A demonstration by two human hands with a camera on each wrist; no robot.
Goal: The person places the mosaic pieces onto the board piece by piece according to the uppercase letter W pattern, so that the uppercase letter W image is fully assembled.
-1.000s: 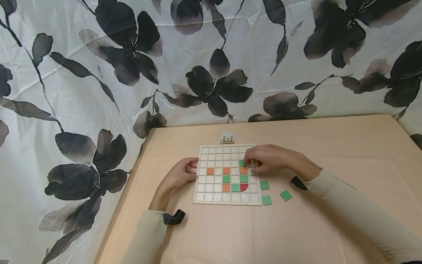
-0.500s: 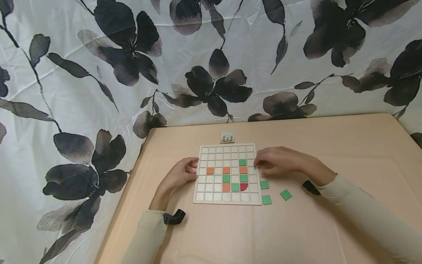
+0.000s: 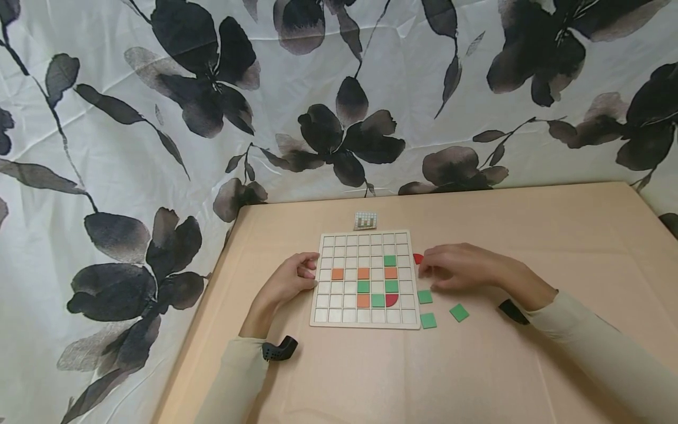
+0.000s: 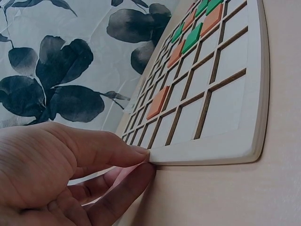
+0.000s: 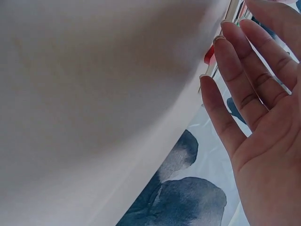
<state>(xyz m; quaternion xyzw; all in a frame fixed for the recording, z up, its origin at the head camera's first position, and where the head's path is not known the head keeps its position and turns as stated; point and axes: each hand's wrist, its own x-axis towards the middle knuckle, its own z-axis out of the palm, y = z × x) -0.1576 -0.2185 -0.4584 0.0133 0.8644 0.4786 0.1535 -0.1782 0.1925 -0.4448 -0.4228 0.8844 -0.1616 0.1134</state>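
A pale grid board (image 3: 331, 321) lies on the table, with orange, green and red tiles in some of its cells. My left hand (image 3: 290, 278) holds the board's left edge; in the left wrist view, thumb and forefinger meet at its corner. Just off the right edge rests a red tile (image 3: 418, 258), partly hidden behind my right hand (image 3: 458, 266). In the right wrist view that hand's fingers (image 5: 233, 66) are loosely extended with nothing between them, and a bit of red shows behind the fingertips.
Several loose green tiles, such as one diamond-turned green tile (image 3: 459, 313), lie right of the board. A small patterned card (image 3: 365, 221) sits behind it. Beyond the table (image 3: 529, 229) hangs a flower-print cloth (image 3: 296, 76).
My right hand has drawn back rightward from the board. A green tile it covered now shows in its cell, and a red tile shows beside the board. The left hand stays put.
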